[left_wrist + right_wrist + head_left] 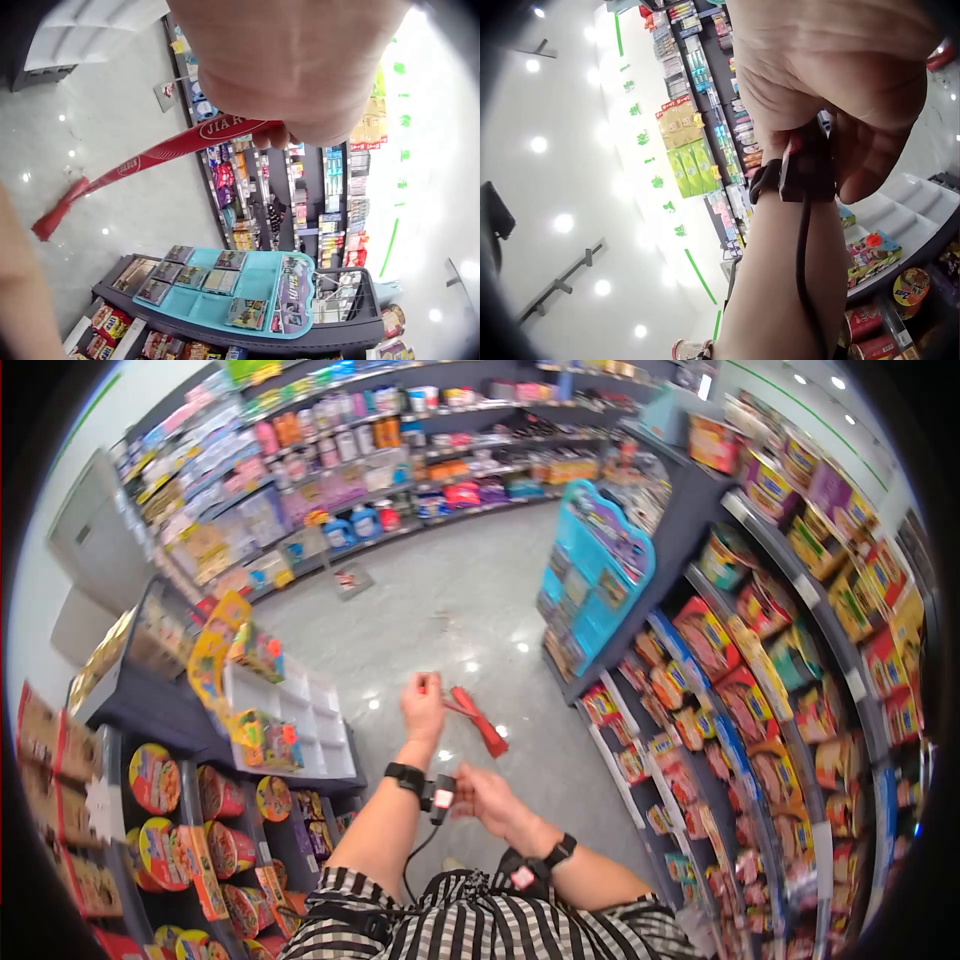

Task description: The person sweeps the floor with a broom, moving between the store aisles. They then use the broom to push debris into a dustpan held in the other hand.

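Note:
My left hand [424,710] grips the red handle of a broom [187,140], curled fingers showing under the palm in the left wrist view. The handle slants down to a red broom head [492,736] at the grey floor [430,575]. In front of my body, my right hand [485,800] has loosely bent fingers right beside the small black camera [441,797] on my left wrist. From the right wrist, these fingers [874,146] overlap the camera's sides. Beyond the broom, a dustpan [352,580] with an upright handle stands on the floor.
Snack shelves [740,700] line the right side, with a blue display rack [600,575] at their far end. To the left are a white tiered display [290,710] and shelves of instant noodle cups [165,840]. Stocked shelves [420,470] run across the back.

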Motion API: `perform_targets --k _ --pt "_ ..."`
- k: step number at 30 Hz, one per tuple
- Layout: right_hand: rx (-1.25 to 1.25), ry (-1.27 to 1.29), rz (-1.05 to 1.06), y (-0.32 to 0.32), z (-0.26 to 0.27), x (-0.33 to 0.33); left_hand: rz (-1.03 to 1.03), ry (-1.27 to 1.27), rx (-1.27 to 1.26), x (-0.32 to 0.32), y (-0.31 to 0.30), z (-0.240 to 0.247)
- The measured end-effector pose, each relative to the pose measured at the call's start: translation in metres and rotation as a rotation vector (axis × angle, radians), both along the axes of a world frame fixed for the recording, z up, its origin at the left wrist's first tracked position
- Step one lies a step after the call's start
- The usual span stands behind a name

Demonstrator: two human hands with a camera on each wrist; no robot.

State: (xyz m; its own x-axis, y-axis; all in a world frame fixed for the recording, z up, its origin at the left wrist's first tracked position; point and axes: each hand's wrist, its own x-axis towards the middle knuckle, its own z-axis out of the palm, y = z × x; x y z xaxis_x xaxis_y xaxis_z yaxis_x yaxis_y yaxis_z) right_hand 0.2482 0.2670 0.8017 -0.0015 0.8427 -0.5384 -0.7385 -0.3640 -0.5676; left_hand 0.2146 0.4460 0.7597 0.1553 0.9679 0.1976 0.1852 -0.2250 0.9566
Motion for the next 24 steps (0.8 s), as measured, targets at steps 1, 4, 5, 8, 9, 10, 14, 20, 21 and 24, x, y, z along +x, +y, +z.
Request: perform_targets --k 1,4,5,8,9,10,14,20,21,24 --pt "-0.009 0.037 -0.090 0.003 -0.010 0.015 -0.032 -0.009 -0.031 -0.004 -0.001 -0.002" --pt "0.052 0.074 -0.360 0.019 -0.040 0.081 -0.130 -0.091 -0.087 -0.013 -0.015 0.009" --pt "0.044 -0.006 -0.448 0.021 -0.037 0.098 -0.155 -0.073 -0.070 -0.018 -0.017 0.004" --pt "-0.037 -0.124 -0.601 0.026 -0.020 0.122 -0.199 -0.010 -0.040 -0.022 -0.025 0.003" --pt "-0.022 -0.080 -0.626 0.028 -0.020 0.128 -0.201 0.045 -0.041 -0.026 -0.028 0.004" --pt "-0.019 -0.079 -0.623 0.029 -0.018 0.133 -0.198 0.046 -0.039 -0.027 -0.030 0.004" --pt "0.067 0.036 -0.725 0.032 -0.003 0.141 -0.232 0.098 -0.052 -0.028 -0.039 0.006" --pt "0.134 0.023 -0.676 0.034 -0.016 0.124 -0.292 0.152 -0.075 -0.022 -0.058 0.026" --pt "0.066 -0.047 -0.629 0.036 -0.028 0.117 -0.323 0.090 -0.083 -0.018 -0.059 0.023" --pt "-0.093 -0.169 -0.549 0.044 -0.068 0.088 -0.399 0.065 -0.130 -0.002 -0.067 0.024"
